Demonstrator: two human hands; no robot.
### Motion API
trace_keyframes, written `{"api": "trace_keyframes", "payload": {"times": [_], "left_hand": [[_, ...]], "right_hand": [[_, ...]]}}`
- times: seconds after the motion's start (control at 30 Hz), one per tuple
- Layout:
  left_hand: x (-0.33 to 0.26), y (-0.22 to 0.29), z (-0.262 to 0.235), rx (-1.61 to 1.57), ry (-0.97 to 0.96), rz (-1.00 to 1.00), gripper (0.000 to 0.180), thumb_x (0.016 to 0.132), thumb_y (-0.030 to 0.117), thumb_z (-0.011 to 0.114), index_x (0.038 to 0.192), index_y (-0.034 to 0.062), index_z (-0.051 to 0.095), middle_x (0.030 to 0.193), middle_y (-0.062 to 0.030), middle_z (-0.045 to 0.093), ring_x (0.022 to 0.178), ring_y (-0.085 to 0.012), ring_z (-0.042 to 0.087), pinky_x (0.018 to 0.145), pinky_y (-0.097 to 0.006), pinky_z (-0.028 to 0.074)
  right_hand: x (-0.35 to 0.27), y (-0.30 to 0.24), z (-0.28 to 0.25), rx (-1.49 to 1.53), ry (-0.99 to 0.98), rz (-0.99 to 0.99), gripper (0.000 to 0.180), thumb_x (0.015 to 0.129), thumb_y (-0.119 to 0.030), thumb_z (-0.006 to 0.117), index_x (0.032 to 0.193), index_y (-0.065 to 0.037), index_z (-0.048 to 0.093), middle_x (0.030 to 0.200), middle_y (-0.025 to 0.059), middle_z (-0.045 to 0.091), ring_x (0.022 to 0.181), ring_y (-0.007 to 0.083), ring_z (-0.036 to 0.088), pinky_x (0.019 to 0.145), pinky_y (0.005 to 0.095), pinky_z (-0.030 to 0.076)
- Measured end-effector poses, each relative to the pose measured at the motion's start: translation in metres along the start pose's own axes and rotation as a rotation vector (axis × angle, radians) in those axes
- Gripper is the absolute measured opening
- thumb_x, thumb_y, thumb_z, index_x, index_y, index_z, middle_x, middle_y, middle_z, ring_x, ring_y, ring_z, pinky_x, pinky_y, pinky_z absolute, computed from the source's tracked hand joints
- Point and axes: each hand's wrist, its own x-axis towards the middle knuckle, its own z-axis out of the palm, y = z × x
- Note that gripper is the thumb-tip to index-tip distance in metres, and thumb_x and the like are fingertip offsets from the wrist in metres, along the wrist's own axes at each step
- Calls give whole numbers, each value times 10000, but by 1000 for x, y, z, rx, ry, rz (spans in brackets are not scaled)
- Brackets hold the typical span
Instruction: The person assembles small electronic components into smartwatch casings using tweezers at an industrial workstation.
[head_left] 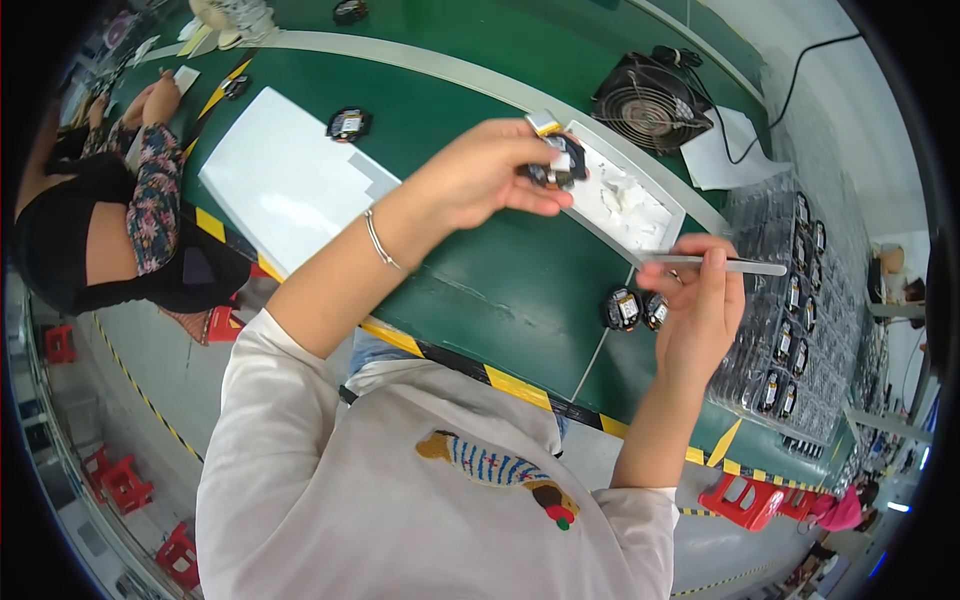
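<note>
My left hand (490, 172), raised over the green bench, is closed on a small black round electronic module (570, 158). A silver and yellow battery pouch (543, 122) sticks up at the module's top edge. In my right hand (698, 305) is a pair of metal tweezers (745, 265), lying crosswise between thumb and fingers. The tips point left, toward the near corner of a white tray (598, 165) with white scraps (632, 202) in it. Two similar modules, one round module (621, 309) and another (655, 311) partly behind my right hand, rest on the bench.
A black fan (652, 102) with a cable stands behind the tray, beside white paper (735, 150). Clear plastic trays (745, 345) of modules stack at right. A white board (290, 180) and a module (348, 124) lie left. A co-worker (110, 220) sits far left.
</note>
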Motion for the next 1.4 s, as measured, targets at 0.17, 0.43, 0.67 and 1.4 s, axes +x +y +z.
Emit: {"api": "trace_keyframes", "payload": {"times": [0.17, 0.43, 0.67, 1.4], "left_hand": [[-2, -36, 41, 31, 42, -16, 218, 876, 81, 585, 1072, -12, 569, 914, -116, 664, 666, -178, 673, 511, -232, 553], [-14, -53, 50, -73, 78, 69, 255, 919, 47, 490, 1156, -22, 553, 1020, -137, 656, 860, -196, 672, 697, -279, 563], [-26, -53, 49, -39, 5, 107, 315, 954, 27, 422, 1252, -38, 498, 1151, -178, 612, 999, -239, 644, 860, -336, 556], [-25, -47, 43, -184, -50, 40, 344, 949, 67, 408, 1252, -80, 479, 1182, -196, 594, 1013, -294, 642, 883, -376, 547]], "right_hand": [[-2, 18, -1, 131, 58, -46, 153, 914, -35, 566, 1031, 30, 492, 1011, 140, 567, 905, 297, 668, 772, 330, 581], [-14, 46, 1, -435, -150, -422, 160, 880, 70, 546, 1015, 32, 470, 1037, 228, 573, 879, 279, 664, 808, 351, 540], [-12, 45, 6, -181, -79, -284, 152, 862, 89, 553, 986, 40, 480, 1002, 223, 597, 873, 267, 657, 923, 460, 505], [-2, 46, -11, 39, -64, -101, 141, 885, 10, 573, 990, 6, 479, 966, 218, 627, 880, 294, 658, 847, 421, 549]]}}
